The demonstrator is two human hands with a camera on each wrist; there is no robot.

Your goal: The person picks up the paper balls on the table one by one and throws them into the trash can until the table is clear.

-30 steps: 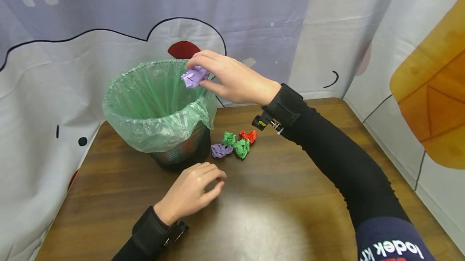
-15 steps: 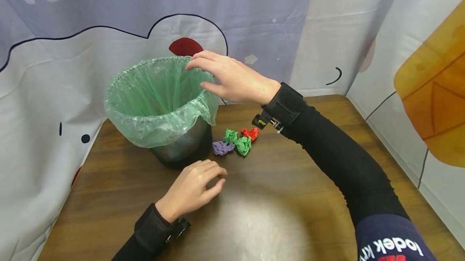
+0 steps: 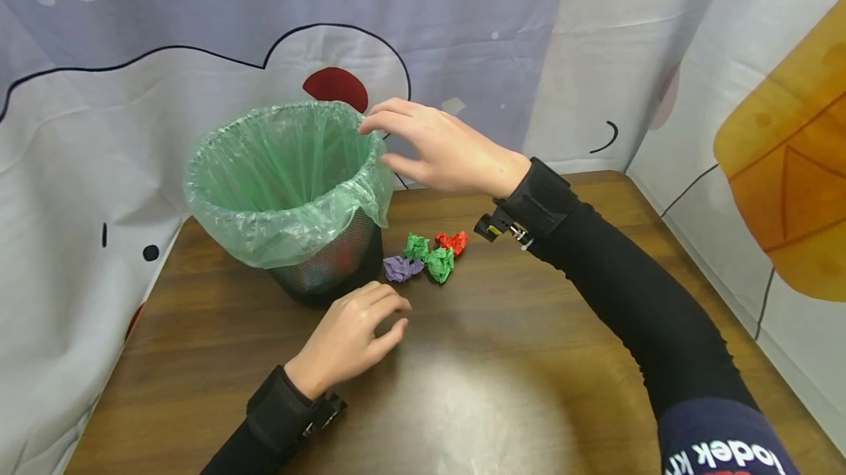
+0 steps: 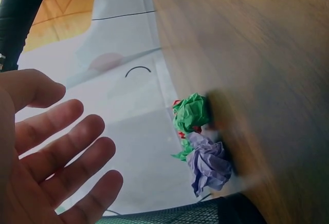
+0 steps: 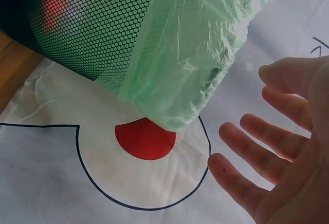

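Observation:
A black mesh wastebasket [image 3: 330,262] lined with a green plastic bag [image 3: 284,233] stands on the left of the table. Beside the bin's right rim hovers my right hand [image 3: 446,148], fingers loosely bent and nothing in them; the right wrist view shows its empty palm [image 5: 288,147]. In front of the bin my left hand [image 3: 350,332] holds nothing, its fingers relaxed. Right of the bin's base lie a purple crumpled paper ball [image 3: 402,269], two green paper balls [image 3: 440,264] and a red one [image 3: 452,242]. Within the mesh, reddish shapes show in the right wrist view.
The wooden table [image 3: 502,357] reaches to a printed curtain [image 3: 463,34] behind and at both sides. The bin stands close to the back curtain. The bag's folded rim overhangs the bin all round.
A light purple paper ball left my right hand between the first two frames and dropped out of sight at the bin. That hand has since drawn slightly right. My left hand stayed nearly still.

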